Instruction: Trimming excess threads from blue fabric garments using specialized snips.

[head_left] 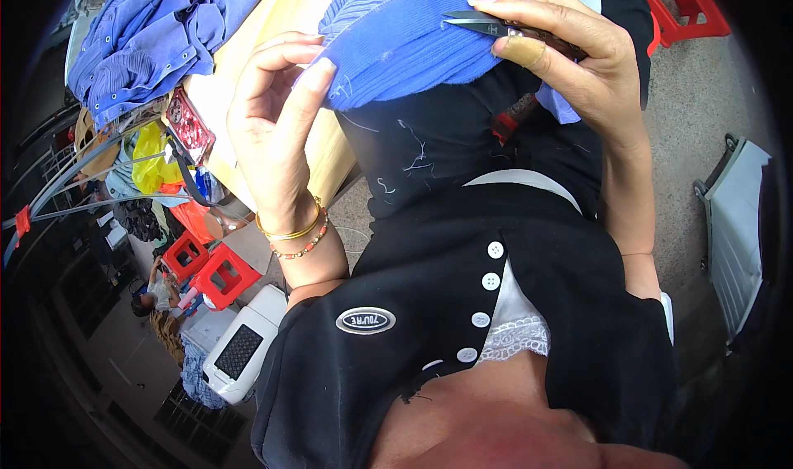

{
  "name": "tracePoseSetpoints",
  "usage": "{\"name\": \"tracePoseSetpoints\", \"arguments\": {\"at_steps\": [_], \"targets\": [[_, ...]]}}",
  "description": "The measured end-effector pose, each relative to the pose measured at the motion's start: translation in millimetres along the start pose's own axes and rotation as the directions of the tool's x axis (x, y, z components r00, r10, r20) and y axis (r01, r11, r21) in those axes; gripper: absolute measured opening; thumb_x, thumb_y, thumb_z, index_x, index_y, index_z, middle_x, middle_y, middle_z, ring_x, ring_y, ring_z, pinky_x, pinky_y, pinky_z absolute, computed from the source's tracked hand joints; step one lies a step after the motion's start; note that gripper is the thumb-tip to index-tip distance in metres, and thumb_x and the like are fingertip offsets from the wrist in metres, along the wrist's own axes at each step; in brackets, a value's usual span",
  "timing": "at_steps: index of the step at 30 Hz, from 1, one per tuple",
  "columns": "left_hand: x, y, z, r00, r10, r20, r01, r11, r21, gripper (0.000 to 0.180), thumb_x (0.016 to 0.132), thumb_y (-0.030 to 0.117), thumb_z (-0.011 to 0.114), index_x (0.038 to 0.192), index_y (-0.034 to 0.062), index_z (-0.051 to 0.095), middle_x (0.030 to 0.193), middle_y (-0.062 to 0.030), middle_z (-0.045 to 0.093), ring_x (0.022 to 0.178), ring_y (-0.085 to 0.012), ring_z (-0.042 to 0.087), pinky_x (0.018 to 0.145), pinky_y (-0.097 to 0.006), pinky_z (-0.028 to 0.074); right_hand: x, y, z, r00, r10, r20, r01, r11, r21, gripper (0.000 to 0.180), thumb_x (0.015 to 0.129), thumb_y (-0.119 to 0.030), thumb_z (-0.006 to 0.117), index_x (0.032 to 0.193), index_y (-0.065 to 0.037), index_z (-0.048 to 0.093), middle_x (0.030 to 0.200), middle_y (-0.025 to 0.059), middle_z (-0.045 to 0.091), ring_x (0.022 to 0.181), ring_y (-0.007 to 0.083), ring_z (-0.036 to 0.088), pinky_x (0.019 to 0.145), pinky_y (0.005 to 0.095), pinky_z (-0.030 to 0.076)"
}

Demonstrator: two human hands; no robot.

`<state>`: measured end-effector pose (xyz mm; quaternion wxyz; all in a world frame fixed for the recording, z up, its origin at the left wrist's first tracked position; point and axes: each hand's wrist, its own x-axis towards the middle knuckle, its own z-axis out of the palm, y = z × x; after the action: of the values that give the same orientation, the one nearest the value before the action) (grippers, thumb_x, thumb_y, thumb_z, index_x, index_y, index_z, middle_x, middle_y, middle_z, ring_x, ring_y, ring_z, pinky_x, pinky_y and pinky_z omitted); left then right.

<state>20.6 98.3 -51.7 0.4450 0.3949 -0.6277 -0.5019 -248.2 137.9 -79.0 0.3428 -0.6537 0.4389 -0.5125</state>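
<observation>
A blue ribbed knit garment is stretched between my hands above my lap. My left hand pinches its left edge between thumb and fingers, with a gold bangle and a beaded bracelet on the wrist. In my right hand are dark thread snips, their pointed blades lying over the knit toward the left. A tan bandage wraps my right thumb. Short loose threads cling near the garment's lower left corner, and more lie on the black cloth over my lap.
Blue garments with snaps are heaped on the pale wooden table at the far left. Below it are a yellow bag, red stools and a white bin. A person sits farther left. Another red stool and a folded trolley stand right.
</observation>
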Motion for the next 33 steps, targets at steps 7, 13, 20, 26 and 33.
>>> {"name": "tracePoseSetpoints", "arguments": {"at_steps": [7, 13, 20, 26, 33], "targets": [[-3.2, 1.9, -0.8, 1.0, -0.014, -0.008, 0.014, 1.0, 0.003, 0.016, 0.085, 0.0, 0.067, 0.1, 0.0002, 0.063, 0.111, -0.0098, 0.061, 0.096, -0.0128, 0.058, 0.084, -0.026, 0.046, 1.0, 1.5, 1.3, 0.999, -0.036, 0.0, 0.036, 0.999, 0.021, 0.029, 0.076, 0.003, 0.074, 0.105, 0.004, 0.07, 0.073, 0.006, 0.065, 0.061, 0.0096, 0.054, 0.055, 0.0221, 0.041], [-5.1, -7.4, -5.3, 0.998, 0.025, -0.05, -0.029, 0.997, -0.077, 0.017, 0.091, 0.011, 0.062, 0.102, -0.0011, 0.061, 0.107, -0.0076, 0.06, 0.095, -0.0119, 0.055, 0.087, -0.026, 0.043, -0.6, 9.9, -1.7, 0.98, -0.191, -0.053, 0.18, 0.97, -0.164, 0.032, 0.082, -0.003, 0.07, 0.113, 0.002, 0.067, 0.078, -0.0016, 0.056, 0.067, 0.0039, 0.046, 0.059, 0.0174, 0.031], [-12.9, -1.8, -24.4, 0.998, -0.023, 0.062, 0.023, 1.0, 0.0, 0.012, 0.094, 0.01, 0.058, 0.098, -0.0015, 0.06, 0.096, -0.0041, 0.057, 0.09, -0.0108, 0.052, 0.085, -0.024, 0.041, -1.2, 13.4, 10.1, 0.966, 0.256, -0.047, -0.248, 0.96, 0.133, 0.03, 0.086, -0.004, 0.068, 0.116, 0.001, 0.065, 0.076, -0.0061, 0.054, 0.062, -0.0014, 0.041, 0.055, 0.0145, 0.026], [3.1, 21.6, -15.8, 0.991, -0.041, 0.126, 0.042, 0.999, 0.0, 0.014, 0.094, 0.01, 0.056, 0.102, -0.0014, 0.06, 0.096, -0.0026, 0.056, 0.089, -0.0095, 0.05, 0.081, -0.022, 0.038, -5.7, 16.3, -29.8, 0.95, 0.272, -0.155, -0.267, 0.962, 0.056, 0.02, 0.087, -0.006, 0.066, 0.106, -0.001, 0.066, 0.075, -0.0068, 0.058, 0.06, -0.0015, 0.044, 0.054, 0.0154, 0.029], [13.7, 25.2, 17.5, 0.995, 0.045, 0.089, -0.07, 0.951, 0.301, 0.011, 0.093, 0.008, 0.061, 0.099, -0.0004, 0.061, 0.093, 0.0013, 0.056, 0.082, -0.0023, 0.049, 0.07, -0.017, 0.038, -12.1, 25.9, -78.4, 0.95, 0.279, -0.138, -0.282, 0.959, -0.005, 0.024, 0.087, -0.011, 0.066, 0.11, -0.002, 0.066, 0.084, -0.0038, 0.063, 0.064, -0.0007, 0.047, 0.057, 0.0159, 0.032]]}}
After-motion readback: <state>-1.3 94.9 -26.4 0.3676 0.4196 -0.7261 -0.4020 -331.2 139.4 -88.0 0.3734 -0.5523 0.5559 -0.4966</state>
